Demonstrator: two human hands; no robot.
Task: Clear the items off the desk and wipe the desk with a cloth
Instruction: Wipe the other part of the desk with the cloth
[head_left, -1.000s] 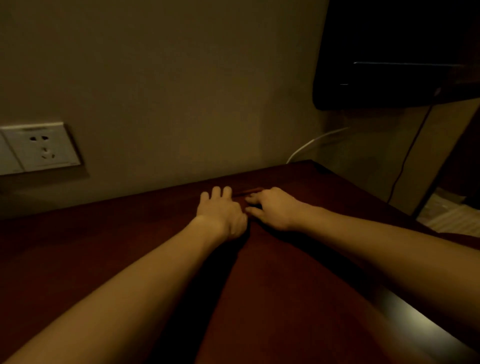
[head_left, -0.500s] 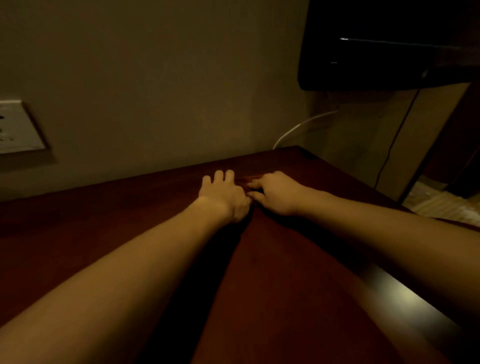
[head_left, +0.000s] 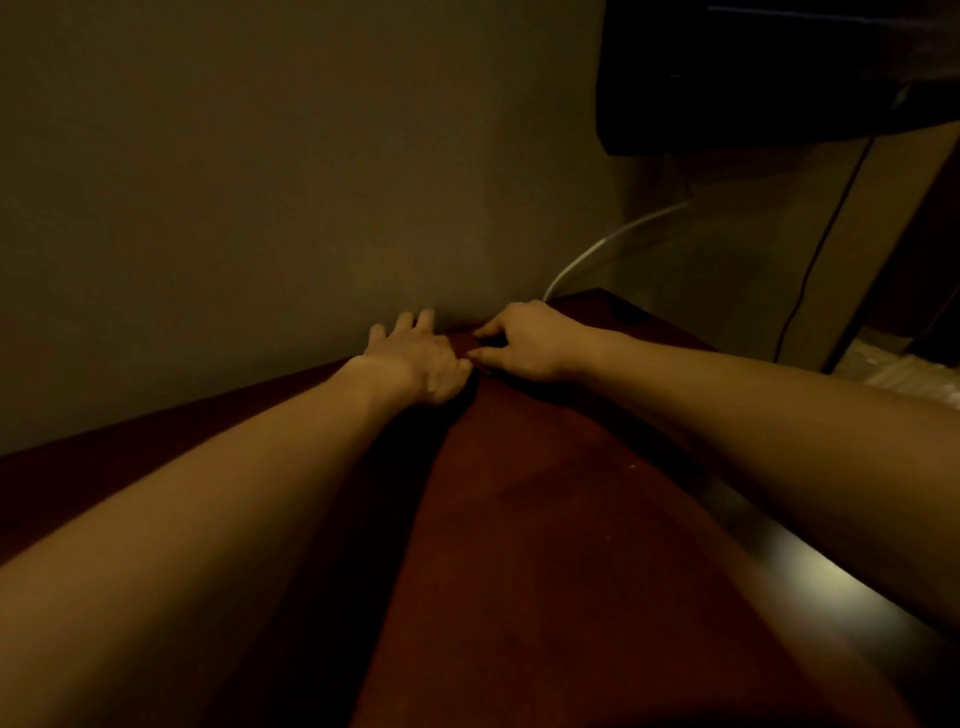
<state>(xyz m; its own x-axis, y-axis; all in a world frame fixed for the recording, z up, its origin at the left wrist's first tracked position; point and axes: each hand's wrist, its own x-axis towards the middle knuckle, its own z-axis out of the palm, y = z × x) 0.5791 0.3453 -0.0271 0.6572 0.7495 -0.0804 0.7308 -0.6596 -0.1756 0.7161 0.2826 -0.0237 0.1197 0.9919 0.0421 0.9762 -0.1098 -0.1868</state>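
Both hands are out at full reach, right at the back of the desk (head_left: 571, 519). Left hand (head_left: 415, 364) lies palm down, fingers spread and loosely flat, tips almost at the wall (head_left: 260, 182); whether anything is pinned under it I can't tell. Right hand (head_left: 535, 343) is just beside it, curled, with thumb and forefinger drawn together in a pinch pointing toward the left hand. Between the two sits a small dark reddish patch that could be the cloth, but in this dim light it blends into the wood, so I won't call it. If it is the cloth, it lies directly between the hands, touching both, right up against the wall line.

Outward from the hands: the desk runs back toward the person, dark red and bare as far as I can see. Past the right hand, a pale cable (head_left: 608, 244) curves up behind the desk corner, and above that hangs a dark screen (head_left: 779, 78).

My read: the wiping stage, working the back edge. Neither hand has the advantage; they are level, so the next stroke looks like a pull back toward the body.
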